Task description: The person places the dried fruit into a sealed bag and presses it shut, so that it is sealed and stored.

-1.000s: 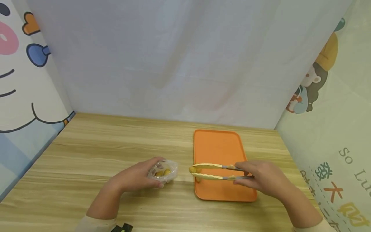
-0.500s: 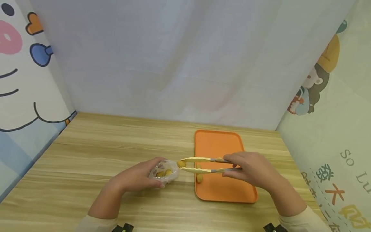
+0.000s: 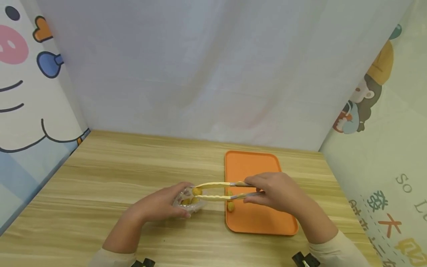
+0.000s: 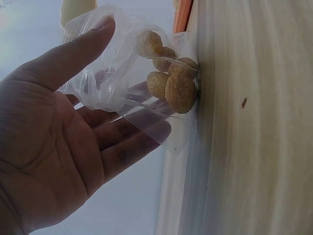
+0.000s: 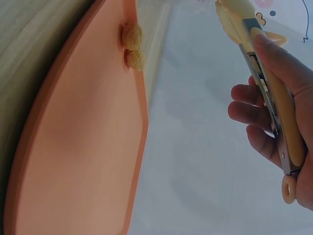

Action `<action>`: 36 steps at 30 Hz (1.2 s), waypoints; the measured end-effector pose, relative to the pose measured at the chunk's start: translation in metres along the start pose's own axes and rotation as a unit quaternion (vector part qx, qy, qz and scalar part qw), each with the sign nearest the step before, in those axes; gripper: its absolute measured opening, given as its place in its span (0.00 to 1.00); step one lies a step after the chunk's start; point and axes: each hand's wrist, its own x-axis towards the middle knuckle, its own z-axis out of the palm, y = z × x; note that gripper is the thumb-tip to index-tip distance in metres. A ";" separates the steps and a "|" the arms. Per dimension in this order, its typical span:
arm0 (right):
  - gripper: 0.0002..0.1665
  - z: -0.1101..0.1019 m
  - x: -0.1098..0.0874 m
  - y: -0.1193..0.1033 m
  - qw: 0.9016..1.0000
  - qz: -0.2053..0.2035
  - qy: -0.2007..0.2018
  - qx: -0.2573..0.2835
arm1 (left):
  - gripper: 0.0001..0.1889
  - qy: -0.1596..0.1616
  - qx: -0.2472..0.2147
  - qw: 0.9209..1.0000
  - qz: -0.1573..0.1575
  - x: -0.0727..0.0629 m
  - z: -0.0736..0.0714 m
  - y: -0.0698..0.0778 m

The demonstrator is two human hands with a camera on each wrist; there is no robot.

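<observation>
My left hand point(image 3: 158, 204) holds a clear plastic bag point(image 4: 112, 49) by its mouth, thumb on one side and fingers on the other. Several brown-yellow round balls point(image 4: 181, 93) lie at the bottom of the bag, close to the tabletop. With my right hand point(image 3: 277, 193) I grip a pair of tongs point(image 5: 283, 112) with cream tips and metal arms. Between the tong tips, at the bag's opening, sits one yellow-brown ball point(image 3: 197, 191). Two similar balls point(image 5: 135, 59) rest touching each other along the left edge of the orange tray point(image 3: 251, 165), partly behind the tongs in the head view.
The wood-grain table point(image 3: 133, 163) extends around the tray and bag. A pale cloth point(image 3: 200, 74) hangs along its back edge. Printed cartoon sheets point(image 3: 373, 148) flank both sides.
My right hand has carried the tongs and the pinched ball leftward from the tray's left edge to the bag's mouth. My left hand keeps its hold on the bag in nearly the same place.
</observation>
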 end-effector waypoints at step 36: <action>0.40 -0.006 -0.064 0.033 0.974 0.185 -0.128 0.020 | 0.46 0.012 0.020 1.000 -0.016 0.004 0.003 0.000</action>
